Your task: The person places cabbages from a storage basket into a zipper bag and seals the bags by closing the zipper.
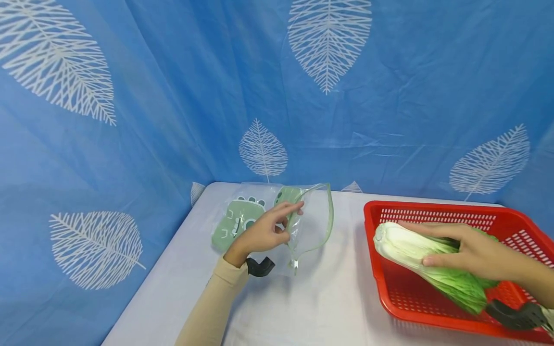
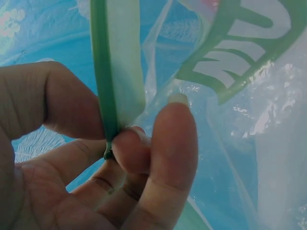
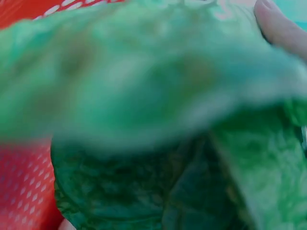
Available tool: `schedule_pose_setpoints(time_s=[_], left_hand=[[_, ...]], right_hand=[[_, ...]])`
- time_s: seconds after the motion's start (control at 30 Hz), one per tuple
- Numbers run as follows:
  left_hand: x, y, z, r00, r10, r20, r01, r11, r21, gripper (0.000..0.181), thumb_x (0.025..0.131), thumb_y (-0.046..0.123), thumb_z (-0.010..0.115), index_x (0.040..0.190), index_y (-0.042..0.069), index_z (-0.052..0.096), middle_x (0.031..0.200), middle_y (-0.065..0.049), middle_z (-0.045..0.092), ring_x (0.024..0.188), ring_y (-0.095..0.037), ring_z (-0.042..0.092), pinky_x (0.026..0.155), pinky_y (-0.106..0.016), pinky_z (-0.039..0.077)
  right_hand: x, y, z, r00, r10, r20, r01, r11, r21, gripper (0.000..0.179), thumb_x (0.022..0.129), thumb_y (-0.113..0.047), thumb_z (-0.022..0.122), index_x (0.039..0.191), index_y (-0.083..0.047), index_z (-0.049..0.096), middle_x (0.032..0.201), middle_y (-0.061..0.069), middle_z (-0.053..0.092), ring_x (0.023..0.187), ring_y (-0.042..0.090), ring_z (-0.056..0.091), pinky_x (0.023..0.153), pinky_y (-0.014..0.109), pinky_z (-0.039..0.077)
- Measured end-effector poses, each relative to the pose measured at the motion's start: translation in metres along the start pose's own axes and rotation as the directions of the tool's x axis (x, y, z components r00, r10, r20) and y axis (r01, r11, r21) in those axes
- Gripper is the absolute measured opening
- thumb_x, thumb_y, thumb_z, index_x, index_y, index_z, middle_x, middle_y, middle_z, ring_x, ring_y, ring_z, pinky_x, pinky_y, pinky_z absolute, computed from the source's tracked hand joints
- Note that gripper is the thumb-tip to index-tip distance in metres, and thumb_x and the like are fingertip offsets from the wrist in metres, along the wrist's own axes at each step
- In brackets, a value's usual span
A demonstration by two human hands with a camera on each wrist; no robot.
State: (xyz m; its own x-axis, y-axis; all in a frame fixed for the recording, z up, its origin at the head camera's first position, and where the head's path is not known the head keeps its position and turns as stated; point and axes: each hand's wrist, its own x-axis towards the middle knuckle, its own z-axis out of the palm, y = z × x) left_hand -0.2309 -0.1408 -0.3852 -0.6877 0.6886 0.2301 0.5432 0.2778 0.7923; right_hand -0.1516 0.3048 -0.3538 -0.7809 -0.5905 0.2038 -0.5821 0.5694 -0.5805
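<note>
My left hand [image 1: 265, 231] pinches the rim of a clear zip bag [image 1: 235, 221] with green cartoon printing. The bag's mouth gapes to the right, edged by a green zip strip [image 1: 331, 211] with a slider at its near end. Close up in the left wrist view, thumb and fingers [image 2: 172, 139] hold the green strip [image 2: 101, 72]. My right hand [image 1: 476, 252] grips a Chinese cabbage [image 1: 402, 242] from above, white stem end pointing left. The cabbage is over or in the red basket [image 1: 381, 288]; its leaves [image 3: 120, 182] fill the right wrist view.
A white-covered table [image 1: 333, 307] carries the bag at left and the perforated basket at right, with a gap of tabletop between them. A blue curtain [image 1: 207, 86] with white leaf prints stands behind and to the left.
</note>
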Motion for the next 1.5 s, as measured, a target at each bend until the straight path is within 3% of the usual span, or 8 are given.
schedule_pose_setpoints(time_s=[0.3,0.47,0.7,0.87,1.0,1.1,1.27,1.5], left_hand=[[0.0,-0.002,0.0,1.0,-0.007,0.009,0.007,1.0,0.005,0.078,0.088,-0.008,0.05,0.161,0.013,0.034,0.142,-0.007,0.049,0.084,-0.024,0.044,0.065,-0.027,0.045],[0.0,-0.002,0.0,1.0,0.002,0.009,-0.002,1.0,0.001,0.076,0.088,-0.008,0.051,0.16,0.008,0.034,0.141,-0.008,0.049,0.083,-0.027,0.044,0.064,-0.028,0.045],[-0.002,0.0,0.001,1.0,-0.02,0.02,0.02,1.0,0.008,0.078,0.087,-0.007,0.051,0.161,0.01,0.033,0.141,-0.006,0.049,0.083,-0.024,0.044,0.064,-0.027,0.046],[-0.001,0.001,0.001,0.999,-0.029,0.016,0.029,1.0,0.006,0.079,0.087,-0.005,0.052,0.162,0.016,0.033,0.141,-0.005,0.049,0.084,-0.023,0.044,0.064,-0.028,0.046],[0.0,0.002,0.002,0.999,-0.037,0.012,0.037,0.999,-0.005,0.08,0.087,-0.005,0.053,0.161,0.015,0.033,0.141,-0.005,0.05,0.084,-0.022,0.044,0.065,-0.028,0.048],[-0.001,0.002,0.001,0.999,-0.047,0.003,0.047,0.999,-0.02,0.08,0.086,-0.006,0.053,0.161,0.014,0.033,0.142,-0.006,0.05,0.083,-0.022,0.046,0.066,-0.027,0.05],[-0.002,0.004,-0.003,0.998,-0.055,-0.035,0.051,0.993,-0.111,0.083,0.085,-0.011,0.05,0.162,0.015,0.033,0.144,-0.009,0.048,0.077,-0.023,0.049,0.065,-0.029,0.053],[-0.003,0.004,-0.008,0.994,-0.073,-0.083,0.047,0.957,-0.285,0.082,0.086,-0.011,0.049,0.162,0.011,0.029,0.156,-0.015,0.036,0.085,-0.026,0.063,0.071,-0.056,0.059]], right_hand=[[0.026,-0.031,-0.001,1.0,0.025,0.001,-0.025,1.0,-0.006,0.071,0.088,-0.015,0.08,0.152,-0.026,0.052,0.147,-0.007,0.056,0.125,-0.005,0.051,0.079,0.024,0.056],[0.046,-0.043,0.004,0.999,-0.04,-0.021,0.04,0.998,0.04,0.074,0.087,-0.013,0.081,0.153,-0.024,0.051,0.146,-0.004,0.057,0.116,0.001,0.057,0.072,0.025,0.056],[0.078,-0.057,0.014,0.995,-0.091,-0.035,0.093,0.993,0.069,0.074,0.087,-0.016,0.082,0.153,-0.029,0.051,0.149,-0.005,0.054,0.133,0.008,0.051,0.085,0.025,0.055],[0.095,-0.068,0.024,0.994,0.033,-0.1,-0.017,0.987,0.162,0.072,0.092,-0.021,0.078,0.154,-0.038,0.046,0.155,-0.006,0.046,0.136,0.022,0.05,0.088,0.025,0.053],[0.107,-0.071,0.038,0.966,0.166,-0.2,-0.09,0.936,0.34,0.069,0.097,-0.022,0.071,0.155,-0.044,0.041,0.16,-0.008,0.039,0.136,0.022,0.048,0.089,0.02,0.052],[0.116,-0.07,0.051,0.953,0.174,-0.247,-0.065,0.916,0.397,0.069,0.098,-0.019,0.07,0.156,-0.042,0.04,0.161,-0.005,0.037,0.142,0.024,0.042,0.096,0.018,0.049],[0.12,-0.067,0.075,0.952,0.188,-0.242,-0.075,0.909,0.41,0.07,0.096,-0.023,0.073,0.154,-0.045,0.042,0.16,-0.004,0.04,0.134,0.023,0.052,0.091,0.023,0.054],[0.12,-0.065,0.101,0.955,0.177,-0.24,-0.086,0.933,0.349,0.069,0.094,-0.029,0.075,0.156,-0.038,0.043,0.155,0.001,0.047,0.112,0.019,0.063,0.077,0.029,0.057]])
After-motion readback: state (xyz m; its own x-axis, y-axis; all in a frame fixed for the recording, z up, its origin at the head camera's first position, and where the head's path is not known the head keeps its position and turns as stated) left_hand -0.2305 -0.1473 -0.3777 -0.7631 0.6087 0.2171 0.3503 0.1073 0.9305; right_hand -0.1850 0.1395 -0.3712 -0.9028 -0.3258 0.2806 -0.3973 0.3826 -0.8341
